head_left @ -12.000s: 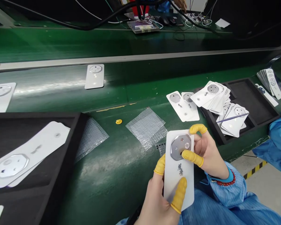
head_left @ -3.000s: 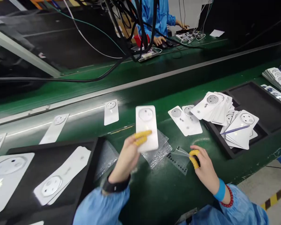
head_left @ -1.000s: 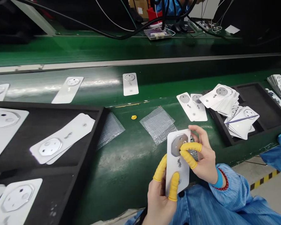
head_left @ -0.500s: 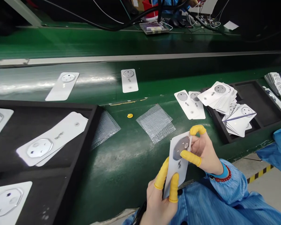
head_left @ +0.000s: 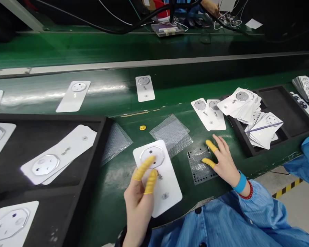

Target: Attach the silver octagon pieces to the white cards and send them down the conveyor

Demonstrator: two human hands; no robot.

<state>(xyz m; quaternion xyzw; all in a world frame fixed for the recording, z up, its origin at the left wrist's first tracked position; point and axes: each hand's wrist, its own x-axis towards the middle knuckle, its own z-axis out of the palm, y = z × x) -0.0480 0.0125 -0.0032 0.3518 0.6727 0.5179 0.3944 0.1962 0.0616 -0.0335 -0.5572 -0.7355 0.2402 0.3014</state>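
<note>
A white card point(head_left: 170, 192) with a grey octagonal panel is in my left hand point(head_left: 141, 192), whose yellow-capped thumb and finger press on its face. To the right, my right hand point(head_left: 222, 161) has its fingers spread over the corner of a clear sheet point(head_left: 199, 166) dotted with small black pieces. It holds nothing. Two overlapping bubble-wrap pieces point(head_left: 170, 130) lie beyond the card, and another bubble-wrap piece point(head_left: 115, 142) rests against the left tray. A small yellow item point(head_left: 142, 127) sits between them.
At left stands a black tray point(head_left: 92, 164) with several white cards. Another black tray point(head_left: 285, 106) at right holds piled cards point(head_left: 242, 103). More cards lie on the green belt point(head_left: 110, 92) beyond. A blue sleeve point(head_left: 306, 161) shows at the right edge, and another person's hand point(head_left: 211, 7) at the top.
My hands have separated. The card moved left with my left hand, and my right hand let go of it. The dotted clear sheet is now visible. Cards on the belt shifted slightly right.
</note>
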